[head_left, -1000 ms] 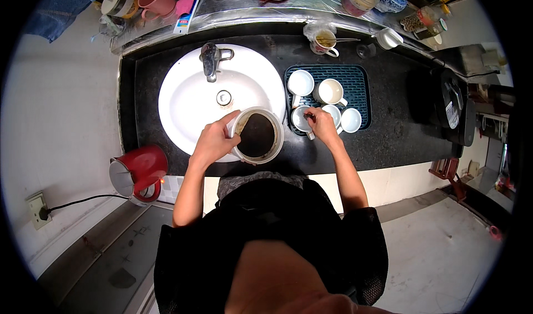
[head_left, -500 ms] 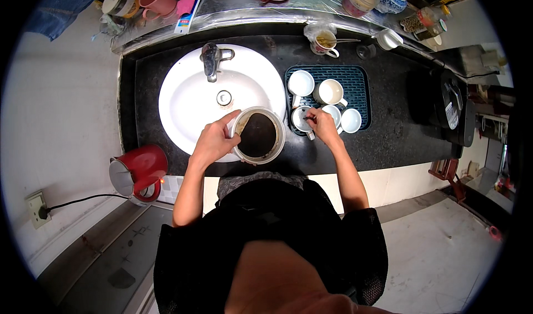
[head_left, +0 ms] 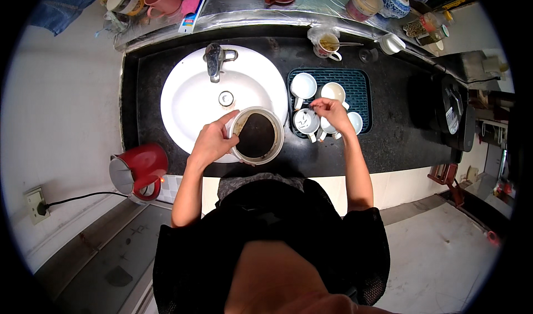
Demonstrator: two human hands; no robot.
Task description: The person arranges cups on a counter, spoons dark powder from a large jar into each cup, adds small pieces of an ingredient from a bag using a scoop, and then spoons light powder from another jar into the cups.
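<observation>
My left hand (head_left: 214,139) grips the rim of a round pale tub (head_left: 280,145), its thumb over the edge. Dark loose leaves (head_left: 256,136), which look like tea leaves, fill the tub, held over the sink's front right edge. My right hand (head_left: 333,116) is pinched above the cups, with small dark bits at its fingertips. Just left of it, a white cup (head_left: 302,126) holds several dark strands of leaf. Around the hand stand more white cups: one at the back left (head_left: 303,85), one behind the hand (head_left: 333,90), one to its right (head_left: 355,122), and one partly hidden beneath it.
The cups stand on a dark green ribbed drying tray (head_left: 360,86). A white oval sink (head_left: 183,86) with a metal tap (head_left: 213,61) lies left. Behind the tray is a mug with a spoon (head_left: 326,46). A red kettle (head_left: 145,167) stands at the left, a black appliance (head_left: 449,109) at the right.
My right hand has lifted from the near-left cup and shifted slightly right and back, uncovering the dark strands inside. My left hand and the tub have hardly moved.
</observation>
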